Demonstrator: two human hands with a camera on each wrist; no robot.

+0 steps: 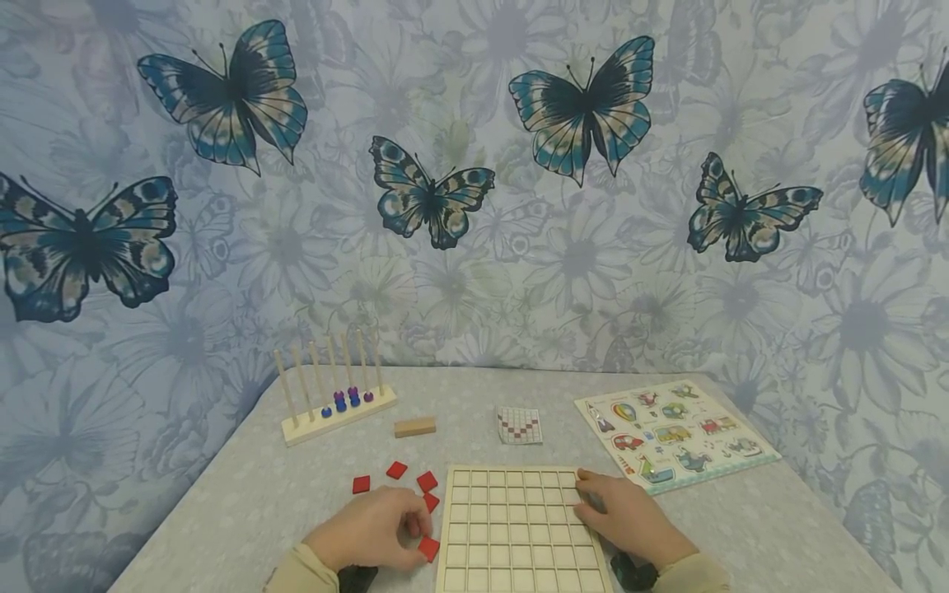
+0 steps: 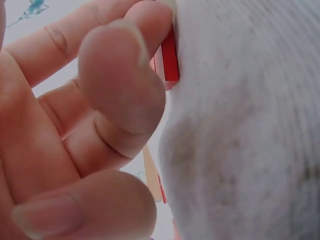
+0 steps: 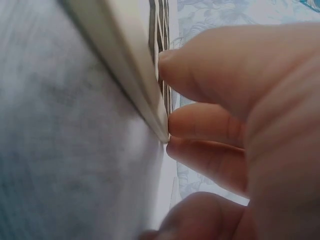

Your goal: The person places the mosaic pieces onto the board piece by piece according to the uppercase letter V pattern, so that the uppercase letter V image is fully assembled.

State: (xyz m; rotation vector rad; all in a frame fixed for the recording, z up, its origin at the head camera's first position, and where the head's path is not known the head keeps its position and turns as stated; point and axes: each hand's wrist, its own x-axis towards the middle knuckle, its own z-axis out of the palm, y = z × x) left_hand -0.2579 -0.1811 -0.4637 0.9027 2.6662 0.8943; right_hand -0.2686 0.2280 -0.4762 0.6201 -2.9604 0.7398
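Observation:
At the left side of a pale wooden grid board (image 1: 503, 529), my left hand (image 1: 380, 527) is over the table with its fingers bent. One digit tip meets a red square tile (image 2: 170, 57) on the cloth. The nearest other fingertip stands apart from that tile, which shows beside the board (image 1: 428, 549) in the head view. More red tiles (image 1: 396, 470) lie flat just beyond this hand. My right hand (image 1: 630, 517) rests at the board's right edge near its far corner. Its thumb and extended fingertips (image 3: 182, 120) touch the board's rim.
A wooden peg stand (image 1: 341, 416) with blue and purple beads stands at the back left. In front of it lies a small wooden block (image 1: 414, 427). A paper card with a red grid pattern (image 1: 520, 426) lies beyond the board, and a picture puzzle board (image 1: 676, 432) is at right.

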